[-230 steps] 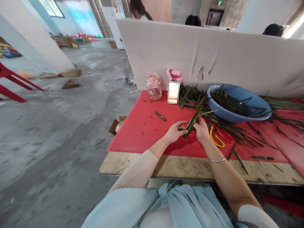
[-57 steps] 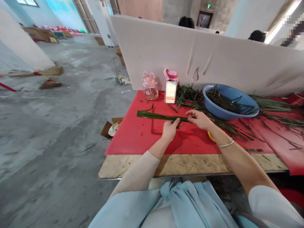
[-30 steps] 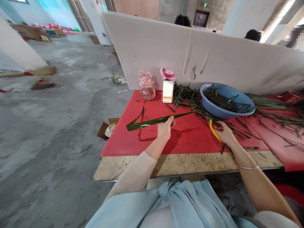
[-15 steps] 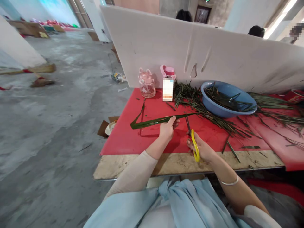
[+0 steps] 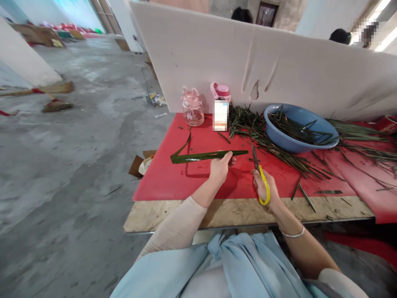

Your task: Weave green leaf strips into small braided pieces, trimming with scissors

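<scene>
My left hand [image 5: 221,167] pinches a long green leaf [image 5: 195,157] above the red table cover [image 5: 167,182]. The leaf is folded at its left end, with a thin tail slanting up. Its right end is cut off blunt, just past my fingers. In my right hand [image 5: 267,188] are scissors [image 5: 263,186] with yellow handles, their dark blades pointing up beside the leaf's end and apart from it. A small dark leaf scrap [image 5: 254,160] shows near the blades. Behind the hands lies a heap of cut leaves [image 5: 248,120].
A blue basin [image 5: 276,136] holding leaves stands on the right. A pink bottle [image 5: 192,109], a pink-lidded container [image 5: 221,91] and a blurred-out phone-like screen [image 5: 220,116] stand along the white board [image 5: 198,54]. Long strips [image 5: 356,132] spread farther right. The bare wooden edge [image 5: 173,211] is nearest me.
The leaf's thin right tip has been cut off, leaving it shorter. My right hand has drawn the scissors away to the right. My left hand keeps its hold, nearly in place.
</scene>
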### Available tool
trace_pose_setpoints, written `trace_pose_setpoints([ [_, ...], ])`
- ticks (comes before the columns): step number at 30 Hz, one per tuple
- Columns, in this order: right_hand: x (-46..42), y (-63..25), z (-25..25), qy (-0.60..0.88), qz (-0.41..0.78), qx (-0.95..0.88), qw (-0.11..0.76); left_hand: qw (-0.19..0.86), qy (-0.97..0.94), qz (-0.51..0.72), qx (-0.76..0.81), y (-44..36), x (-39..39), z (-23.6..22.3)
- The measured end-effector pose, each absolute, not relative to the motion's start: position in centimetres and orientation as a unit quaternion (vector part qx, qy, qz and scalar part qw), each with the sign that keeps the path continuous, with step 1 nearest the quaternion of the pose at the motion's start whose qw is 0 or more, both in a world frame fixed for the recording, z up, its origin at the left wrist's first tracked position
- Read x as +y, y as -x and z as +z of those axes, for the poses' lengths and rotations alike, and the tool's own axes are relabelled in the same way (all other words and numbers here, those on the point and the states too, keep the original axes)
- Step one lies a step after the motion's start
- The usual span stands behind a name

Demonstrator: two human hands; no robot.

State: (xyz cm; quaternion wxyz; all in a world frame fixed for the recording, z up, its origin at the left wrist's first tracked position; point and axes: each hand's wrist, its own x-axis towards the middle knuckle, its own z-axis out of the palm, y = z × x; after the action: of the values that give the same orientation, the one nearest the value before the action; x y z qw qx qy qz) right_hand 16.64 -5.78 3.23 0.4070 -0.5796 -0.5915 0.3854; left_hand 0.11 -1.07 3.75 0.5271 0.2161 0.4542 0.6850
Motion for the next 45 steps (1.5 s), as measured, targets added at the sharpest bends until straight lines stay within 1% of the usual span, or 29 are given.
trace_pose_setpoints([
  [3, -3.1, -20.4, 2.6, 0.662, 0.180, -0.637, 0.351, 0.519, -0.240, 0.679, 0.460, 0.0, -1.1, 3.9],
  [4, -2.1, -21.7, 2.5, 0.684, 0.142, -0.643, 0.314, 0.521, -0.254, 0.672, 0.462, 0.1, -1.2, 4.0],
  [8, 0.6, -24.8, 3.4, 0.714, 0.061, -0.687, 0.122, 0.538, -0.357, 0.605, 0.465, 0.0, -1.7, 4.0],
  [9, 0.8, -24.7, 3.9, 0.712, 0.039, -0.695, 0.094, 0.545, -0.389, 0.577, 0.468, -0.1, -1.9, 3.9],
  [10, 0.9, -24.3, 4.5, 0.705, 0.021, -0.704, 0.087, 0.553, -0.418, 0.544, 0.473, -0.2, -2.0, 3.8],
  [11, 0.8, -23.6, 5.0, 0.691, 0.013, -0.716, 0.097, 0.562, -0.441, 0.509, 0.480, -0.2, -2.1, 3.6],
  [12, 0.6, -22.6, 5.5, 0.665, 0.025, -0.736, 0.125, 0.570, -0.458, 0.479, 0.486, -0.4, -2.2, 3.5],
  [13, 0.4, -21.5, 6.0, 0.621, 0.071, -0.767, 0.143, 0.577, -0.465, 0.459, 0.490, -0.5, -2.3, 3.3],
  [14, 0.3, -20.4, 6.3, 0.568, 0.141, -0.799, 0.138, 0.585, -0.466, 0.449, 0.489, -0.6, -2.4, 3.1],
  [15, 0.1, -19.3, 6.6, 0.518, 0.214, -0.820, 0.116, 0.596, -0.460, 0.450, 0.481, -0.7, -2.4, 2.9],
  [17, -0.1, -18.1, 6.7, 0.465, 0.327, -0.819, 0.077, 0.620, -0.428, 0.467, 0.462, -0.8, -2.5, 2.6],
  [21, 0.1, -19.6, 6.2, 0.442, 0.489, -0.751, 0.032, 0.644, -0.310, 0.509, 0.480, 0.0, -2.0, 2.4],
  [23, 0.5, -21.3, 6.0, 0.399, 0.525, -0.751, -0.025, 0.626, -0.253, 0.547, 0.495, 0.7, -1.5, 2.5],
  [25, 1.1, -22.6, 5.7, 0.363, 0.515, -0.773, -0.070, 0.600, -0.212, 0.583, 0.505, 1.1, -1.2, 2.6],
  [26, 1.5, -22.8, 5.6, 0.356, 0.505, -0.783, -0.071, 0.593, -0.202, 0.590, 0.509, 1.1, -1.1, 2.6],
  [27, 1.9, -22.7, 5.4, 0.357, 0.497, -0.789, -0.053, 0.593, -0.197, 0.588, 0.514, 1.0, -1.1, 2.6],
  [30, 3.0, -20.7, 4.7, 0.366, 0.492, -0.790, 0.032, 0.623, -0.209, 0.553, 0.512, 0.0, -1.5, 2.4],
  [35, 3.5, -17.2, 2.8, 0.367, 0.512, -0.765, 0.134, 0.645, -0.247, 0.552, 0.467, -0.7, -2.5, 2.1],
  [38, 3.0, -16.9, 1.9, 0.384, 0.525, -0.736, 0.188, 0.661, -0.268, 0.504, 0.487, -0.6, -3.0, 1.9],
  [40, 2.7, -17.3, 1.6, 0.382, 0.549, -0.719, 0.187, 0.662, -0.280, 0.474, 0.508, -0.7, -3.2, 1.7],
  [45, 2.8, -18.2, 1.7, 0.390, 0.631, -0.657, 0.135, 0.665, -0.296, 0.458, 0.510, -1.0, -3.5, 1.4],
])
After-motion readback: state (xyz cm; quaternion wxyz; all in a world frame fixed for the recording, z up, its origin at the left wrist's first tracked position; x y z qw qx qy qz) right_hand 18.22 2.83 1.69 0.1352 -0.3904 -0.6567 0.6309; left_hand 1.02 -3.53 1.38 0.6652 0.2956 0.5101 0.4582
